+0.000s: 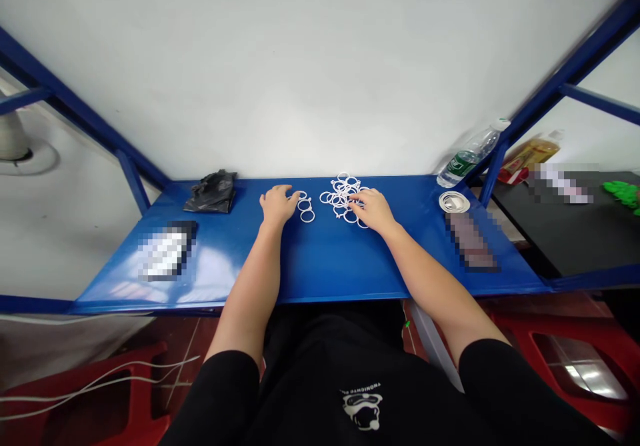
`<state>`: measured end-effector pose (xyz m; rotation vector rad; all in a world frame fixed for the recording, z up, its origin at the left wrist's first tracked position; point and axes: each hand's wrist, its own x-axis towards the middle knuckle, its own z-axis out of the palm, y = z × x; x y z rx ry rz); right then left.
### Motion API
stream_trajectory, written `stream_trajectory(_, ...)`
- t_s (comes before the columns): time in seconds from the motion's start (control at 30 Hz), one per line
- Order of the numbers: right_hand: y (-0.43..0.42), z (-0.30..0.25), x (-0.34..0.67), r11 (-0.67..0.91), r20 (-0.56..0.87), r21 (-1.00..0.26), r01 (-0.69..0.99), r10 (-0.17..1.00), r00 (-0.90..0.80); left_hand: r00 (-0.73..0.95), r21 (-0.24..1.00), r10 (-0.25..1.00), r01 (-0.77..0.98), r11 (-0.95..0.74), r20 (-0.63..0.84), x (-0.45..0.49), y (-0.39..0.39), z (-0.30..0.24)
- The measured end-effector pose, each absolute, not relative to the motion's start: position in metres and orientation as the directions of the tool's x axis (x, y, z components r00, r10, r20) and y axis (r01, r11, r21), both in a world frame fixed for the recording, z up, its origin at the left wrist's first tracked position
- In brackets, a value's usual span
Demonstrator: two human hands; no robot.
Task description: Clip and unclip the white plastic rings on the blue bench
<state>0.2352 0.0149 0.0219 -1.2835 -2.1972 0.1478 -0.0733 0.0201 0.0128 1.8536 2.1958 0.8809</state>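
Blue steel bench (320, 266) runs across in front of us, white wall behind it; red stool (95, 393) sits low at 8 o'clock, below the bench edge. Nearest, two bare forearms reach out from black sleeves. Left hand (278, 206) at half past 11: fingers loosely curved, about half open, tips just beside three white plastic rings (306, 209); we cannot tell whether it has hold of one. Right hand (373, 209) at half past 12: fingers spread and lying on a tangled heap of rings (343, 193), grip unclear. Heap lies at 12 o'clock between the hands, apparently so that either can reach it; the three rings sit apart from it, perhaps sorted out. Farther off, black plastic bag (213, 193) at 11 o'clock, against the wall and away from the rings. Water bottle (470, 156) lies tilted at 1 o'clock, just behind a roll of white tape (454, 201), both kept to the bench end.
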Motion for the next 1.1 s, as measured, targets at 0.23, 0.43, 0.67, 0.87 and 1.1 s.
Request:
stream_trajectory(0.23, 0.014, 0.022, 0.240, 0.538, 0.340, -0.300, 0.788, 0.832, -0.439, -0.181, 0.452, 0.959, 0.890, 0.066, 0.217, -0.072, 0.020, 0.002)
stream_trajectory(0.43, 0.017, 0.019, 0.244, 0.557, 0.360, -0.267, 0.787, 0.815, -0.454, -0.143, 0.432, 0.945, 0.902, 0.002, 0.294, -0.066, 0.020, 0.005)
stream_trajectory(0.67, 0.014, 0.018, 0.243, 0.563, 0.311, -0.253, 0.786, 0.817, -0.485, -0.204, 0.467, 0.939, 0.883, 0.053, 0.278, -0.064, 0.020, 0.008)
stream_trajectory(0.87, 0.009, 0.024, 0.237, 0.615, 0.387, -0.309, 0.725, 0.778, -0.495, -0.244, 0.424, 0.913, 0.901, 0.090, 0.326, -0.060, 0.014, 0.015)
stream_trajectory(1.1, 0.000, 0.029, 0.226, 0.775, 0.662, -0.424, 0.469, 0.619, -0.423, 0.138, 0.710, 0.880, 0.541, -0.451, 0.454, -0.006, -0.001, 0.025)
